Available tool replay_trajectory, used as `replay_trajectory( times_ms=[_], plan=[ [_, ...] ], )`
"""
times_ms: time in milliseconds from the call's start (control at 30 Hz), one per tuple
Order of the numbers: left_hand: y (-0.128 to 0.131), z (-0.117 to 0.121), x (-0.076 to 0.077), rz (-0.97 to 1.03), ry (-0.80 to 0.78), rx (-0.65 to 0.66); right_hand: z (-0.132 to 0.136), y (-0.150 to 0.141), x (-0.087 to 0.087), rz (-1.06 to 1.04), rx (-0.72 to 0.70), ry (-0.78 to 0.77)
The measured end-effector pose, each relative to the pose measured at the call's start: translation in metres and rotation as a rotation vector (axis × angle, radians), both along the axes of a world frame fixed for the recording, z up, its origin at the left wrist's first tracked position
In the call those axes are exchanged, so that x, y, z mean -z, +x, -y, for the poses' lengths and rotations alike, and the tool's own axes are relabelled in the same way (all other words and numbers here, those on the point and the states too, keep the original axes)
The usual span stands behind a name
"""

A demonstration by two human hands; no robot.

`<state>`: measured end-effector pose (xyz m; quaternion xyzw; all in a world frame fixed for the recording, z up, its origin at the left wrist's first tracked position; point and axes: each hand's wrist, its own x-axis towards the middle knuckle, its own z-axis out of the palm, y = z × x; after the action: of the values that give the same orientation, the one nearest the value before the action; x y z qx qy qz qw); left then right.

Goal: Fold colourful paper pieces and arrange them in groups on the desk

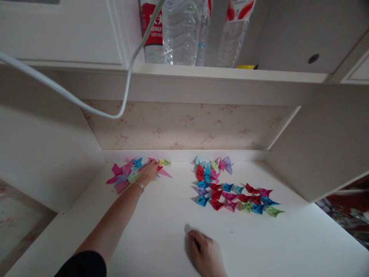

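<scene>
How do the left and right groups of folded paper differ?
The left group is jumbled, while the right group lies mostly in rows. The left hand covers part of the left group; no hand covers the right group. Both include blue and pink.

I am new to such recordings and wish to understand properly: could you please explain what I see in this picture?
There is no machine here, only a person's two bare hands, seen from a camera worn on the head, looking forward and down. The left hand reaches into a loose pile of folded paper pieces; whether it grips one is hidden. The right hand rests loosely curled on the white surface, with nothing visible in it. Beyond it, more colourful folded papers lie in rough rows. Plastic bottles stand on a shelf above.
</scene>
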<state>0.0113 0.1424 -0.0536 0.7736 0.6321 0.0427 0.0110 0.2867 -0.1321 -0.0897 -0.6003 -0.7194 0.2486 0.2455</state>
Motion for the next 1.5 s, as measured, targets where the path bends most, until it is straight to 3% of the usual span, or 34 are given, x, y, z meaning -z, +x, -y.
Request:
replay_trajectory(
  times_ms=[267,633,800,967,1033,1067,1167,1267,1367,1500],
  plan=[
    [0.008,-0.001,-0.001,0.014,0.046,-0.117,0.001,0.001,-0.003,0.029,0.004,0.007],
    [0.011,0.017,-0.027,0.298,0.187,-0.233,0.002,0.001,-0.013,0.024,0.006,-0.019],
    [0.020,0.046,-0.032,0.554,0.219,-0.216,0.003,0.002,-0.014,0.009,-0.003,-0.030],
    [0.036,0.105,-0.033,0.785,0.153,-0.158,0.007,0.002,-0.013,-0.056,-0.024,-0.014],
    [0.044,0.134,-0.031,0.918,0.094,-0.175,0.006,0.003,-0.013,-0.149,-0.011,-0.050],
    [0.049,0.148,-0.029,1.095,0.021,-0.196,0.004,0.004,-0.014,-0.240,0.007,-0.097],
    [0.061,0.187,-0.020,1.585,-0.180,-0.202,-0.007,0.008,-0.023,-0.718,0.114,-0.337],
    [0.073,0.214,-0.012,1.890,-0.282,-0.172,-0.023,0.009,-0.040,-1.191,0.156,-0.553],
    [0.084,0.230,-0.011,2.019,-0.345,-0.137,-0.032,0.000,-0.056,-1.354,0.044,-0.711],
    [0.089,0.238,-0.019,1.983,-0.439,-0.020,-0.033,-0.018,-0.068,-1.444,-0.159,-0.858]
  ],
)
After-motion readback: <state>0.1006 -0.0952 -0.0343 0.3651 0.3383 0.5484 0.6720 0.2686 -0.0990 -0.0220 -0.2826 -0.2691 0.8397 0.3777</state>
